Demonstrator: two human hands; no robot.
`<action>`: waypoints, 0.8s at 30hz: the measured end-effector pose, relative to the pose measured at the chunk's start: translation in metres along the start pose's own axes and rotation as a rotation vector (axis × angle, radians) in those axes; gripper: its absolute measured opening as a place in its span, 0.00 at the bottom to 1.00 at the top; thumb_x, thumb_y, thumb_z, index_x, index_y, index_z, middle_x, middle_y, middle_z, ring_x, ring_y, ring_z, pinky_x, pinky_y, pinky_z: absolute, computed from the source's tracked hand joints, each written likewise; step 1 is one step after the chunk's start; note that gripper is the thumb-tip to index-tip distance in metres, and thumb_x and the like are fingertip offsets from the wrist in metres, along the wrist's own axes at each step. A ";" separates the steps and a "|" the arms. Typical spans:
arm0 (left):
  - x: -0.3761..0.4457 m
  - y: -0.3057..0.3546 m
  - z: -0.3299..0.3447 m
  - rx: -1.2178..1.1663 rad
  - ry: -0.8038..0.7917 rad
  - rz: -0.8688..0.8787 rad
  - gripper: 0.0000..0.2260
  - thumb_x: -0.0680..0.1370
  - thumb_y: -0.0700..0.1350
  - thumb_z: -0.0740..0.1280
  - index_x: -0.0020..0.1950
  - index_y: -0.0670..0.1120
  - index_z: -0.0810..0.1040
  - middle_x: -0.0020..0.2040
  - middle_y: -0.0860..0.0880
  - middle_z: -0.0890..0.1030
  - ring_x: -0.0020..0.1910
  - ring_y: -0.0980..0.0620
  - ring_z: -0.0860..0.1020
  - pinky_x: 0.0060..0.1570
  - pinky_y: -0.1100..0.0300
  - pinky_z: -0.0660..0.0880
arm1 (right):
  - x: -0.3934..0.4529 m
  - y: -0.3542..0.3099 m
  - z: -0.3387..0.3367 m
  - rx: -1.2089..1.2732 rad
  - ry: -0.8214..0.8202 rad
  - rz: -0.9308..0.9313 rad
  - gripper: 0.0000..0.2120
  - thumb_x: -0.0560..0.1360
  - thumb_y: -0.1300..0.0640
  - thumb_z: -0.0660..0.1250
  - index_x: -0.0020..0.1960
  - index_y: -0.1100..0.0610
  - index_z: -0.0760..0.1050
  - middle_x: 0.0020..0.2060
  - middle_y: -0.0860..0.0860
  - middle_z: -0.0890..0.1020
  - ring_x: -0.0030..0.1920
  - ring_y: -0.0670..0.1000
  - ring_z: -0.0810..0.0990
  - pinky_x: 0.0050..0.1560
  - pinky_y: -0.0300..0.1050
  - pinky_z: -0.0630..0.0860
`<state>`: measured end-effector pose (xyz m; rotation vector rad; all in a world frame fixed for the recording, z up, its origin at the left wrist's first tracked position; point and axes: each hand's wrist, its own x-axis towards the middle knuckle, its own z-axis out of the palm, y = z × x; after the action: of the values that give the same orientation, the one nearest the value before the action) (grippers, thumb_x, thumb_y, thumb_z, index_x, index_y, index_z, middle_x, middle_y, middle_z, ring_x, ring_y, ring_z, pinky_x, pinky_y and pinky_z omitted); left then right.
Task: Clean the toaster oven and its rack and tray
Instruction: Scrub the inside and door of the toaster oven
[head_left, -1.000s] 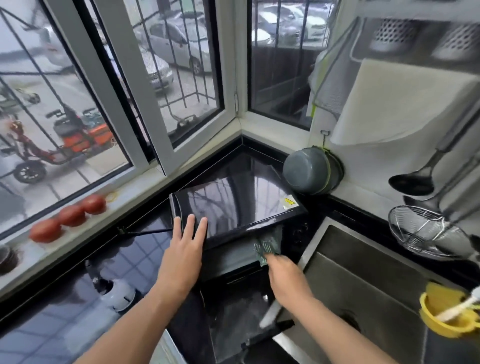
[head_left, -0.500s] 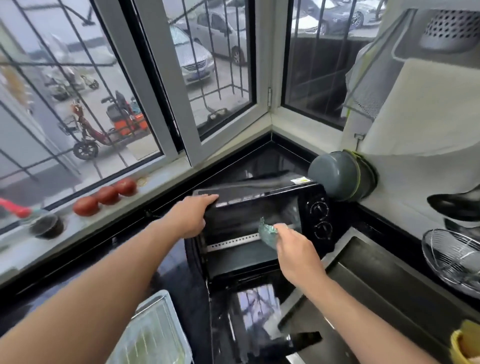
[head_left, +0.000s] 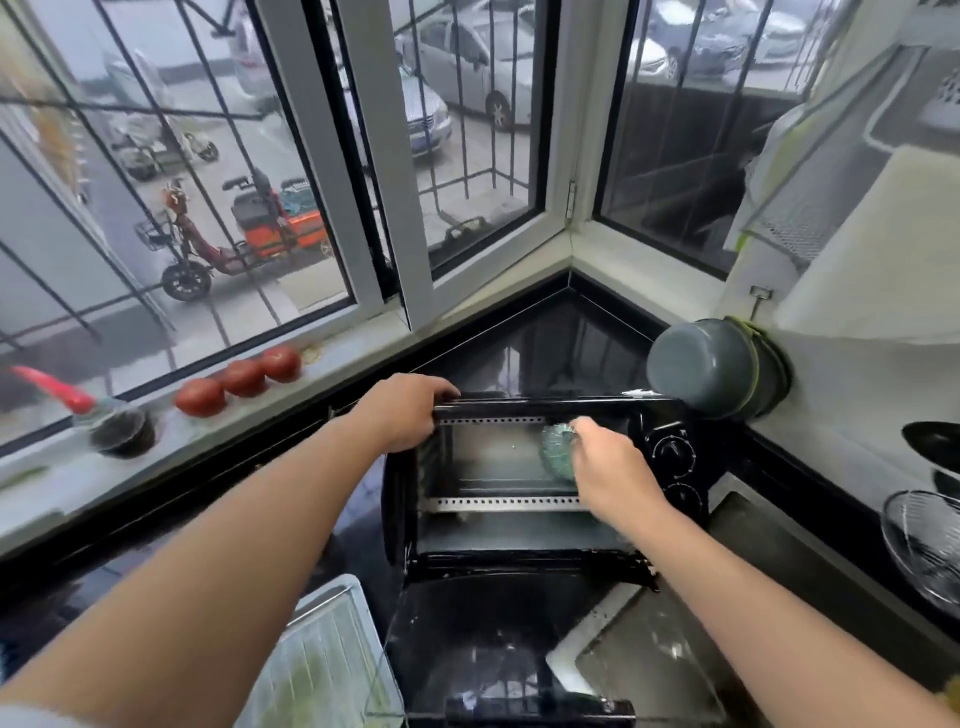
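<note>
A black toaster oven (head_left: 670, 457) stands in the counter's corner. Its glass door (head_left: 483, 639) is folded down toward me, so the metal cavity lies open. My left hand (head_left: 402, 410) grips the oven's top front left edge, fingers curled over it. My right hand (head_left: 610, 470) reaches into the cavity at its right side and pinches a green scouring pad (head_left: 556, 449) against the inside. A metal tray (head_left: 332, 660) with the wire rack lying on it sits on the counter at the lower left, beside the door.
A steel sink (head_left: 675, 644) lies right of the oven door. Grey pots (head_left: 717, 366) hang on the wall behind the oven. A wire skimmer (head_left: 924, 551) hangs at the right edge. Three tomatoes (head_left: 239, 379) and a brush (head_left: 122, 431) rest on the windowsill.
My view dropped from above the oven to face its open front. My left hand went from lying flat on top to gripping the top front edge. My right hand moved the pad deeper inside.
</note>
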<state>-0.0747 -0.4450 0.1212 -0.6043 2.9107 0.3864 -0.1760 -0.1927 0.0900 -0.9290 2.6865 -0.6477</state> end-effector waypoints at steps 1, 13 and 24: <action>0.003 -0.002 0.000 -0.017 -0.021 0.000 0.24 0.75 0.39 0.65 0.68 0.57 0.78 0.59 0.52 0.83 0.58 0.46 0.81 0.59 0.50 0.78 | 0.004 -0.002 -0.002 -0.010 0.013 0.014 0.09 0.82 0.60 0.51 0.51 0.57 0.70 0.41 0.53 0.77 0.42 0.58 0.76 0.38 0.50 0.67; -0.072 -0.045 0.035 0.083 0.335 0.556 0.33 0.65 0.40 0.61 0.72 0.48 0.76 0.71 0.46 0.74 0.73 0.43 0.68 0.72 0.42 0.65 | 0.037 -0.018 -0.005 0.065 0.056 0.135 0.12 0.79 0.60 0.53 0.37 0.53 0.65 0.39 0.52 0.76 0.43 0.59 0.77 0.43 0.52 0.73; -0.060 -0.031 0.070 0.482 0.019 0.924 0.41 0.82 0.43 0.65 0.84 0.59 0.39 0.50 0.48 0.83 0.48 0.45 0.81 0.69 0.52 0.67 | 0.045 -0.016 -0.013 0.052 0.022 0.115 0.14 0.80 0.60 0.54 0.36 0.54 0.64 0.35 0.51 0.74 0.39 0.57 0.75 0.40 0.51 0.71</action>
<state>-0.0012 -0.4306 0.0584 0.8215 2.9328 -0.2495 -0.2070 -0.2285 0.1062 -0.7519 2.7048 -0.7024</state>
